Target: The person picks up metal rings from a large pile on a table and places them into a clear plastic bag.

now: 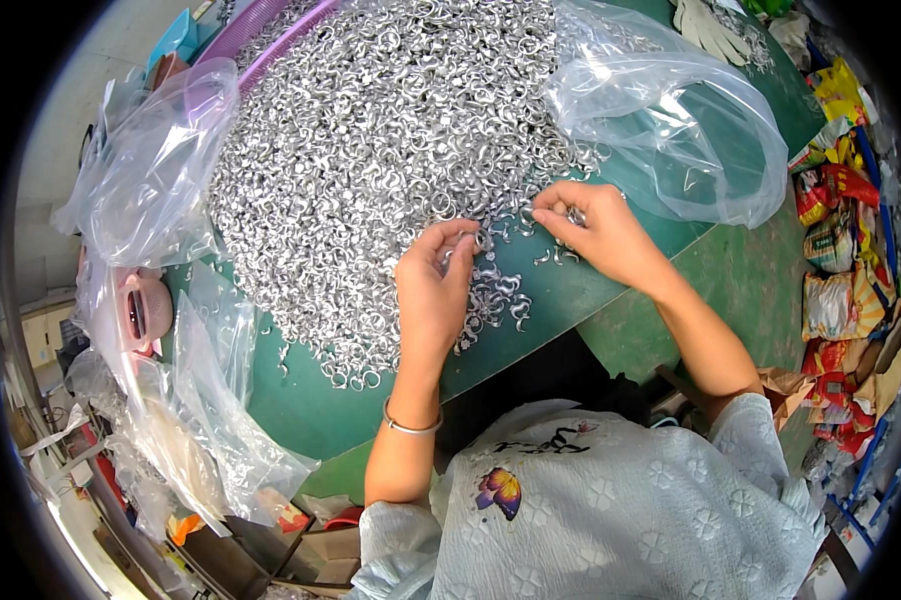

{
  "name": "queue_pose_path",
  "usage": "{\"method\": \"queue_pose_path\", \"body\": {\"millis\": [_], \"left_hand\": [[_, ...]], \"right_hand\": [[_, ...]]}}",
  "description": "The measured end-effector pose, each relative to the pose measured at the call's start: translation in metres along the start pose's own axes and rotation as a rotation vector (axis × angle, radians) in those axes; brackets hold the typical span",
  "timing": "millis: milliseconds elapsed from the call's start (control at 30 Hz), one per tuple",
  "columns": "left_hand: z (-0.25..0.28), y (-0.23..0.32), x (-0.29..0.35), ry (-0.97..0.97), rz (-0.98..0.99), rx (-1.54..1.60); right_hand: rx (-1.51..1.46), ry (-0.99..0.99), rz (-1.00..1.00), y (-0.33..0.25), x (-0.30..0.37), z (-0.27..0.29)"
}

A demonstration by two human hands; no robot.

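A big heap of small silvery metal rings and curved pieces (370,150) covers much of the green table (610,270). At the heap's near edge my left hand (432,295) pinches a small metal ring (482,241) between thumb and fingers. To its right, my right hand (610,235) has thumb and forefinger closed on a small metal piece (527,214), whose exact shape is too small to tell. More pieces show under the curled fingers of that hand. Several loose curved pieces (505,295) lie on the table between and below my hands.
Clear plastic bags lie at the right (680,130) and hang at the left (150,170). Behind the heap stands a purple basket (245,30). A white glove (710,30) rests at the far right. Colourful packages (835,230) are stacked beside the table. A pink container (148,308) sits at the left.
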State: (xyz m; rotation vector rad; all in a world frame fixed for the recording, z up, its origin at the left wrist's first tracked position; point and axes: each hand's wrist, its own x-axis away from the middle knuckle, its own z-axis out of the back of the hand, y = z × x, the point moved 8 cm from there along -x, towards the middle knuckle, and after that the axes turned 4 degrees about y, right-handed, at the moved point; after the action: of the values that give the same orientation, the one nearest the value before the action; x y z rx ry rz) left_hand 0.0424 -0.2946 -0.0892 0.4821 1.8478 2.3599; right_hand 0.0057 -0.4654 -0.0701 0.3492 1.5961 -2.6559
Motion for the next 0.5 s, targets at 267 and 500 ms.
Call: {"method": "queue_pose_path", "body": {"millis": [267, 500], "left_hand": [[-0.012, -0.014, 0.004, -0.175, 0.265, 0.378], [-0.016, -0.004, 0.008, -0.194, 0.237, 0.481]], "right_hand": [[-1.139, -0.233, -0.621, 0.008, 0.011, -0.024], [-0.41, -0.201, -0.346, 0.001, 0.011, -0.035]]}}
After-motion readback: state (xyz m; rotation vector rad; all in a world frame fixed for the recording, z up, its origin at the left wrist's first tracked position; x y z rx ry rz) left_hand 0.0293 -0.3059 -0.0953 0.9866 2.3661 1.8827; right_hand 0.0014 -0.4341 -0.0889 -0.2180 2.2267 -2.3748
